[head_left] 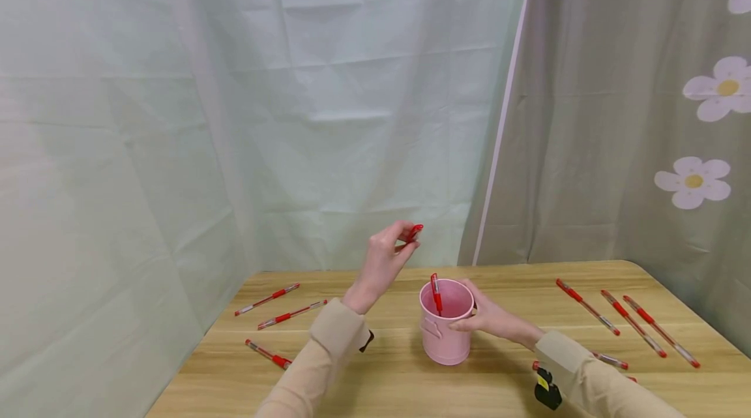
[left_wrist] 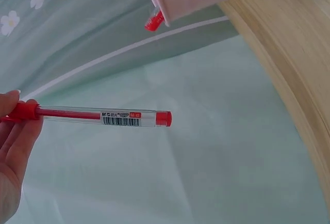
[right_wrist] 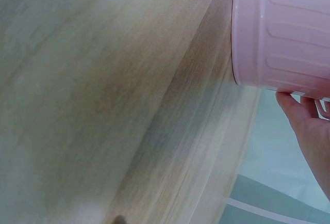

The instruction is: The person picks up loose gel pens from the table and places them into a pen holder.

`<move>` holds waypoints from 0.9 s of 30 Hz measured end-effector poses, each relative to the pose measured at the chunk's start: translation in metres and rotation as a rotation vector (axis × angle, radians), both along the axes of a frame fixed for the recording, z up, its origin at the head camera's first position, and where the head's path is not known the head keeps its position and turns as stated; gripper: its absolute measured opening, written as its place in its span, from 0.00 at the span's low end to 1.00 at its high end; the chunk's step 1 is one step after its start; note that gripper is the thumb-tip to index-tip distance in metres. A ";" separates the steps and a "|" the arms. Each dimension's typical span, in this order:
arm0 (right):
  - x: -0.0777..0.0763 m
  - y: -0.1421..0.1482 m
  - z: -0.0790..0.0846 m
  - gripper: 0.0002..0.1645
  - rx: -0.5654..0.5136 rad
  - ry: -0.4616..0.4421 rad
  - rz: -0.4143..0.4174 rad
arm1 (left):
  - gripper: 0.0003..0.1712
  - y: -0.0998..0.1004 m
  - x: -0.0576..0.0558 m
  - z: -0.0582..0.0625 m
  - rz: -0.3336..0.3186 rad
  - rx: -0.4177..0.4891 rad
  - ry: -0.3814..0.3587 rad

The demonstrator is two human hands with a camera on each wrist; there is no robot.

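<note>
Up above the table my left hand (head_left: pixel 384 258) pinches a red gel pen (left_wrist: pixel 121 118) between thumb and fingers. Its clear barrel, barcode label and red end show in the left wrist view, while the red grip end is in the fingers. A pink bucket (head_left: pixel 447 343) stands upright on the table, to the right of that hand and lower. My right hand (head_left: pixel 499 321) grips the bucket's right side, thumb on the near wall and fingers round the far side. Inside, another red pen (head_left: pixel 437 294) leans with its top above the rim.
On the wooden table (head_left: pixel 387 392), several red pens lie at the left, including one pen (head_left: pixel 292 315). More lie at the right, such as a pen (head_left: pixel 633 323), some partly behind the right sleeve (head_left: pixel 592 372). A pale curtain (head_left: pixel 364 111) hangs behind the table.
</note>
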State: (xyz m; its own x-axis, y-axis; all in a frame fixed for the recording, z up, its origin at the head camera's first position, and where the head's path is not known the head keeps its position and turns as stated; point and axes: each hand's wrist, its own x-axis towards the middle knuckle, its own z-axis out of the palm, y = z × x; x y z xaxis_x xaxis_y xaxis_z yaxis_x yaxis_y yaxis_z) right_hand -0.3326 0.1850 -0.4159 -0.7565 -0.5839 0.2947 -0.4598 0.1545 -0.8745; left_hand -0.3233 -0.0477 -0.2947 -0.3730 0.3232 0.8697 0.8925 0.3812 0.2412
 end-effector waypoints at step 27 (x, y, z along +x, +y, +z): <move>0.003 0.000 0.002 0.43 0.006 -0.023 0.009 | 0.23 0.027 -0.002 -0.004 -0.036 0.187 -0.093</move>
State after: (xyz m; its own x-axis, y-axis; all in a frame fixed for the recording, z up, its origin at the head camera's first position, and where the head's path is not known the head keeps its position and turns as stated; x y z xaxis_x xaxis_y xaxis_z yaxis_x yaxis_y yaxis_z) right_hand -0.3297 0.1848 -0.4137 -0.7577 -0.5923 0.2740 -0.4413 0.1558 -0.8837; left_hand -0.3255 -0.0211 -0.2987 -0.4452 0.1739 0.8784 0.8756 0.2900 0.3864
